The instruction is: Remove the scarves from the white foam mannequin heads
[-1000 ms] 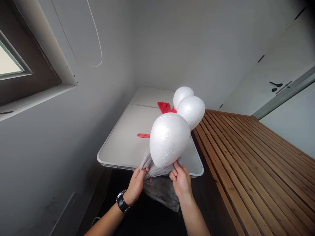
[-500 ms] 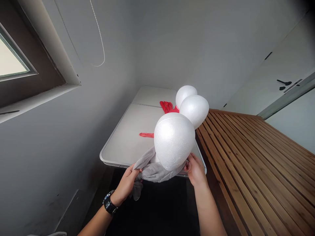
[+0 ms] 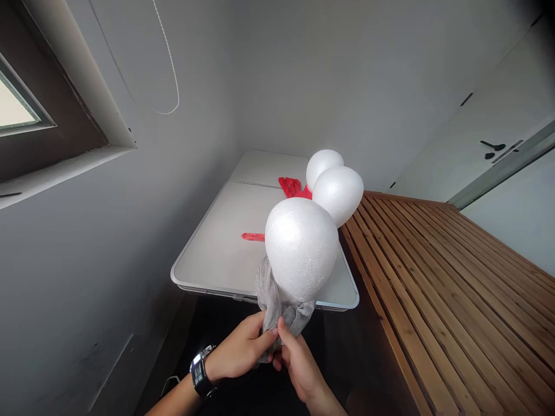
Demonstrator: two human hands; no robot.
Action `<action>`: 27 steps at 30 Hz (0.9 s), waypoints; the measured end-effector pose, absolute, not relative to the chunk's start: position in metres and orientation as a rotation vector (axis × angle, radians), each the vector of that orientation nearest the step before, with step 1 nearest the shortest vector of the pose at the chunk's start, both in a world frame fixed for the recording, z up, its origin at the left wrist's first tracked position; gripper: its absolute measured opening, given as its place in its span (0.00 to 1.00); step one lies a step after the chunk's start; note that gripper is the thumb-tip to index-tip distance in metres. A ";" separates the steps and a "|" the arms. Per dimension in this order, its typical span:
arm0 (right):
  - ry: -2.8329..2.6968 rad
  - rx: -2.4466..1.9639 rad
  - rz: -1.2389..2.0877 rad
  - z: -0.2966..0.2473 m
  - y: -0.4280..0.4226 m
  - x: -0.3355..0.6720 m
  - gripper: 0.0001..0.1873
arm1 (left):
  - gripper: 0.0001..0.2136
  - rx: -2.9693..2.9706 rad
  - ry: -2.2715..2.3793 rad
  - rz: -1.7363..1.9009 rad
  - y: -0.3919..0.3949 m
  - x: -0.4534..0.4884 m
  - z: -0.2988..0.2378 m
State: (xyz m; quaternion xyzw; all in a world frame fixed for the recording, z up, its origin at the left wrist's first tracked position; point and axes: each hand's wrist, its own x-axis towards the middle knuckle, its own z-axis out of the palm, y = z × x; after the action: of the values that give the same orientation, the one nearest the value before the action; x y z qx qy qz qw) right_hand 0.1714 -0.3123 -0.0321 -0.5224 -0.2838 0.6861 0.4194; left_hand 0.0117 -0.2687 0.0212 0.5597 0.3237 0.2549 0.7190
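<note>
A white foam head form (image 3: pixel 301 248) stands at the near edge of a grey folding table (image 3: pixel 217 257). A grey cloth (image 3: pixel 275 306) is wrapped around its neck and hangs off the table's front. My left hand (image 3: pixel 240 351), with a black watch on the wrist, and my right hand (image 3: pixel 297 364) meet just below the form and both pinch the bunched cloth. Two more white foam head forms (image 3: pixel 338 193) (image 3: pixel 323 164) stand in a row behind the first.
A red fabric piece (image 3: pixel 291 186) lies at the back of the table and a red strip (image 3: pixel 252 236) lies near its middle. A slatted wooden surface (image 3: pixel 433 271) runs along the right. A grey wall and window frame (image 3: pixel 52 133) are close on the left.
My hands were spread apart at either side of the form's base, holding the cloth wide. They have come together below the neck, gathering the cloth into a bunch.
</note>
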 end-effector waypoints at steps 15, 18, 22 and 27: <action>-0.548 -0.918 1.308 -0.001 -0.306 0.198 0.23 | 0.21 1.263 1.124 0.959 -0.256 0.006 -0.012; -0.459 -0.861 1.312 0.008 -0.302 0.213 0.24 | 0.19 1.241 1.190 1.030 -0.252 0.003 -0.013; -0.384 -0.840 1.318 0.022 -0.299 0.242 0.28 | 0.15 1.247 1.314 1.170 -0.240 -0.009 -0.008; -0.492 -1.140 1.414 0.035 -0.291 0.300 0.30 | 0.13 1.182 1.398 1.103 -0.224 -0.034 0.004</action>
State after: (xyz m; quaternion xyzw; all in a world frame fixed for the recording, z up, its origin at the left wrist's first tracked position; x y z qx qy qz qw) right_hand 0.3002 -0.2914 0.0351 -0.4894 -0.2114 0.6073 0.5891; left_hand -0.0344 -0.2240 0.0044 0.4848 0.5734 0.4522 0.4814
